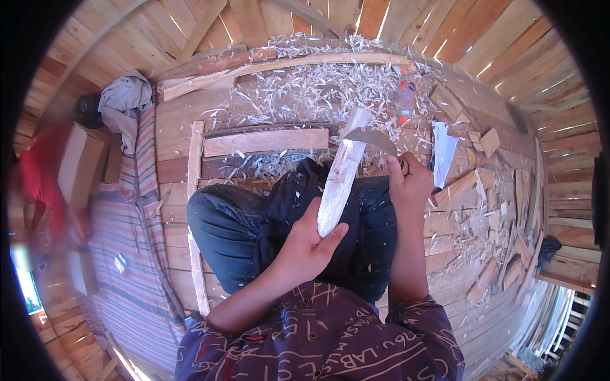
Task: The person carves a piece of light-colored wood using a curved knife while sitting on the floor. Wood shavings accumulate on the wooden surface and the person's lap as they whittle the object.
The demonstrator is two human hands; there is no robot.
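Note:
My left hand [311,244] is closed around the lower end of a long, pale piece of wood [341,174] that tilts up and away from me above my lap. In my right hand [410,185] is a knife with a curved, sickle-like blade [373,138]; its handle is mostly hidden by my fingers. The blade reaches leftward across the upper part of the wood and appears to touch it. A dark cloth [295,197] covers the middle of my lap, between my bent knees.
Wood shavings [298,89] lie thick on the plank floor ahead. A flat board [267,141] rests before my knees. To the right are a plastic bottle [406,95] and wood offcuts [483,273]. A striped mat [127,254], a cardboard box [81,165] and a blurred person in red [47,168] are at left.

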